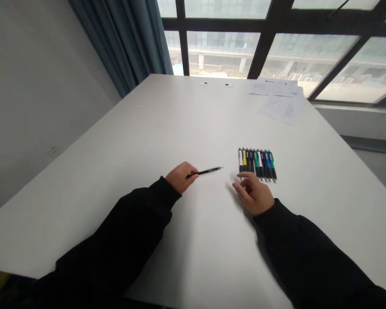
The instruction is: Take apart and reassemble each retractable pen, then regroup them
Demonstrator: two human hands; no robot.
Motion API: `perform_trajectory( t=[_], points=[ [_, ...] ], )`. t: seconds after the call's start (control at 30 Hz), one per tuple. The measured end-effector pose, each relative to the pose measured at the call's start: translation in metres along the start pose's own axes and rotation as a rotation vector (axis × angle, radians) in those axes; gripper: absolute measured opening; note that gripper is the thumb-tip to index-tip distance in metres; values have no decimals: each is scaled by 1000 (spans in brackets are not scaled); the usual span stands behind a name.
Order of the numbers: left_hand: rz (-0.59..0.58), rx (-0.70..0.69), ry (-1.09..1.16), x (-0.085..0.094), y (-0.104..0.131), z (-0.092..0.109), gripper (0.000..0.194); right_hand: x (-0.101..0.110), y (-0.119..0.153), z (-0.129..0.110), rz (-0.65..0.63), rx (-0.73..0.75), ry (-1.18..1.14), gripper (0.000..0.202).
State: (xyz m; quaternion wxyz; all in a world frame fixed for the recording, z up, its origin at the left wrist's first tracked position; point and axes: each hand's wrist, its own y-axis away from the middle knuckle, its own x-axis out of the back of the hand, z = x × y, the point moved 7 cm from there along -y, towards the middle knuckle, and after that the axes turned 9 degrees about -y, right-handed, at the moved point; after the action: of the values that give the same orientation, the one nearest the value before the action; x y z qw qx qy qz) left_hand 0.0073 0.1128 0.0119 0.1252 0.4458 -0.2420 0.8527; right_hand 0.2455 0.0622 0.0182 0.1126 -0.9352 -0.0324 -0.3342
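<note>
Between the thumb and fingers of my left hand [182,177] is a black pen [209,171], held near one end, its other end pointing right. My right hand [252,195] is at the near left side of a row of pens [257,164], with its thumb and fingers apart and nothing seen between them. The row has several pens side by side, in white, yellow, black, green and blue, with dark grips. Part of the row's near end is covered by my right fingers; whether they touch the pens I cannot tell.
Both hands are over a large white table [180,120]. Printed papers [279,103] lie at its far right corner. Two small white objects [204,83] sit at the far edge. Beyond are a dark-framed window [223,26] and a blue curtain [125,38].
</note>
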Motion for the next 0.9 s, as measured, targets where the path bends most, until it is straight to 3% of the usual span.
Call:
perform_trajectory(
  t=[0.1,0.2,0.5,0.9],
  points=[
    [-110,-167,234,-18,8,43,13,2,9,6,2,-71,-349,28],
    [-87,-138,311,-20,12,55,12,0,18,12,4,-165,-612,25],
    [-84,309,738,-22,16,20,22,3,14,28,35,-322,-970,25],
    [-62,356,911,-21,11,11,30,4,13,33,73,-341,-1006,26]
  ],
)
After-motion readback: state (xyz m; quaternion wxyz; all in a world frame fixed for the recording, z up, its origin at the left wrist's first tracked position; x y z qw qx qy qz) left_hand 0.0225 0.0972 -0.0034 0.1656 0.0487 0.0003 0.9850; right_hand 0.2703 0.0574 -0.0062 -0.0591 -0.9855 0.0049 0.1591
